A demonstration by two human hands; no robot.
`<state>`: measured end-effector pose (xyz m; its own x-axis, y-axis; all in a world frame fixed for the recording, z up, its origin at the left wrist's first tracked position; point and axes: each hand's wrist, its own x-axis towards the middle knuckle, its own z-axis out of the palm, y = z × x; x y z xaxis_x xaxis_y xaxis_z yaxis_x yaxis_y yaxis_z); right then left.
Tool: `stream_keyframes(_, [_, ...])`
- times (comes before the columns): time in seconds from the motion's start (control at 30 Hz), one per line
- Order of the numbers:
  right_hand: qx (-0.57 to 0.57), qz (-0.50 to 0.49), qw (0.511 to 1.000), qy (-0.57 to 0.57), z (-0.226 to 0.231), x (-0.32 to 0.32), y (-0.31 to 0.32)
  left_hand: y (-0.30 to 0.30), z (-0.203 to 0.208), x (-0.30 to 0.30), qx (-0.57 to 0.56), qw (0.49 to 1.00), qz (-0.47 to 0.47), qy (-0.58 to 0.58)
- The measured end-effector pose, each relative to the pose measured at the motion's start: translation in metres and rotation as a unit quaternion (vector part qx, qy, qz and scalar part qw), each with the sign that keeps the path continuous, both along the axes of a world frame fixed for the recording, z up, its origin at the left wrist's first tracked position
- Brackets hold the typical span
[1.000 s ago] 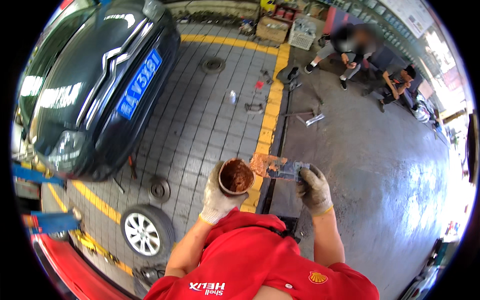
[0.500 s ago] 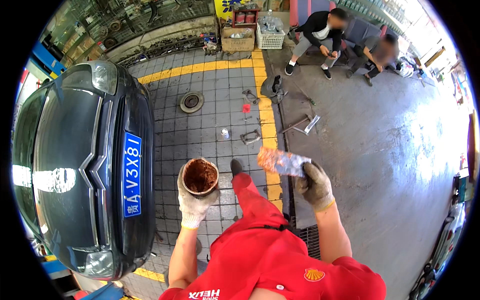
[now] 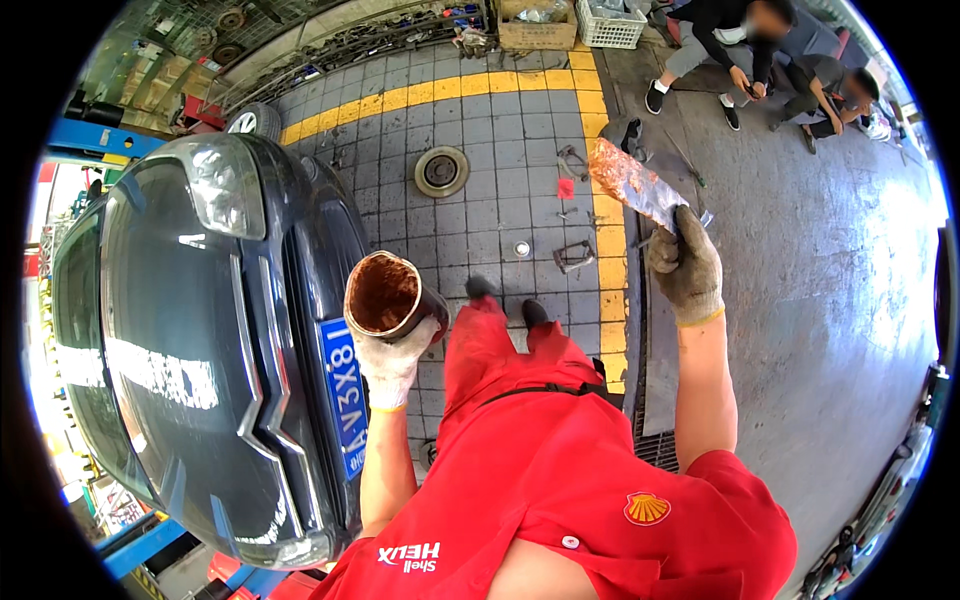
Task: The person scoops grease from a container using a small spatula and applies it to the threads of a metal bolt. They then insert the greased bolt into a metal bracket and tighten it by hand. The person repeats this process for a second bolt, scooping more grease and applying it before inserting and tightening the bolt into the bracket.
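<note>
left hand (image 3: 392, 358): rusty pipe (image 3: 385, 297) is gripped tight, frame centre | right hand (image 3: 685, 268): rusty flat plate (image 3: 634, 184) is gripped, upper right

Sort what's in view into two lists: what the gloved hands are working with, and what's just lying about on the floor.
In hand:
- rusty pipe, held in the left hand
- rusty flat metal piece, held in the right hand

Lying about:
- round metal disc on the tiles
- metal clamps near the yellow line
- cardboard box and white basket by the wall
- dark car, parked
</note>
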<state>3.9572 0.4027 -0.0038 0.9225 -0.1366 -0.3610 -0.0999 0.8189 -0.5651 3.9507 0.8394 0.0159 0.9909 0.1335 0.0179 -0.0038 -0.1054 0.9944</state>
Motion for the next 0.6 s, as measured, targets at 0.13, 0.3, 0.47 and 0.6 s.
stream_keyframes(0.13, [0.005, -0.060, 0.998, 0.025, -0.005, 0.063, 0.021, 0.028, -0.001, 0.085, 0.056, 0.998, -0.005, 0.016])
stream_keyframes(0.3, [0.039, -0.096, 0.995, 0.001, -0.013, 0.132, 0.043, 0.052, 0.013, 0.184, 0.067, 0.997, -0.038, 0.010])
stream_keyframes(0.47, [0.061, -0.141, 0.988, 0.019, -0.008, 0.175, 0.041, 0.054, 0.008, 0.276, 0.078, 0.994, -0.071, 0.024])
stream_keyframes(0.6, [0.063, -0.181, 0.981, 0.021, -0.014, 0.207, 0.034, 0.035, 0.001, 0.345, 0.001, 0.992, -0.120, 0.027])
